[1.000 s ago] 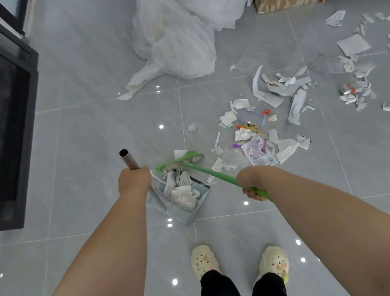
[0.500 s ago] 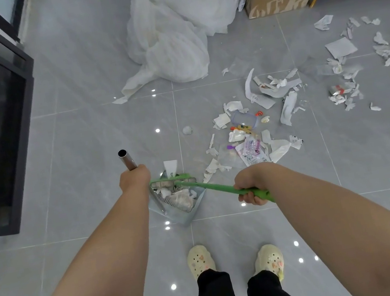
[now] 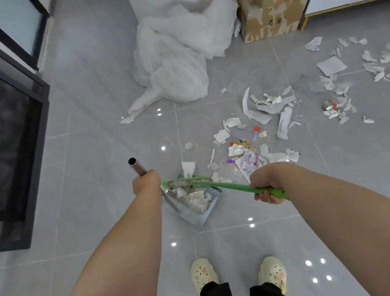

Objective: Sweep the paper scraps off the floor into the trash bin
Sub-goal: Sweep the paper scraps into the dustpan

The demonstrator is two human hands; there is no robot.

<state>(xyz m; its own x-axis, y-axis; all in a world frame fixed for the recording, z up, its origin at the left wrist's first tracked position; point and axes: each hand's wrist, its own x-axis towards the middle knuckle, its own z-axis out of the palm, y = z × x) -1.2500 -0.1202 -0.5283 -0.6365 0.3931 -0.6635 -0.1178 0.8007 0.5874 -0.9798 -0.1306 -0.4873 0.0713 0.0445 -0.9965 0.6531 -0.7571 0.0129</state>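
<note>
Paper scraps (image 3: pixel 284 120): lay far right.
Left hand (image 3: pixel 146 184): clasped dustpan (image 3: pixel 197 208).
Right hand (image 3: pixel 266 183): clasped broom (image 3: pixel 234 187).
Stroke: probably needed short pulls, lip flat.

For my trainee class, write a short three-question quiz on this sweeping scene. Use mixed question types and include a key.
1. True or false: the dustpan already holds scraps.
2. The right hand grips: A) a green broom, B) a mop, C) a rag?
3. Fill in: the left hand grips the dustpan's metal ____.
Key: 1 true; 2 A; 3 handle.
</note>
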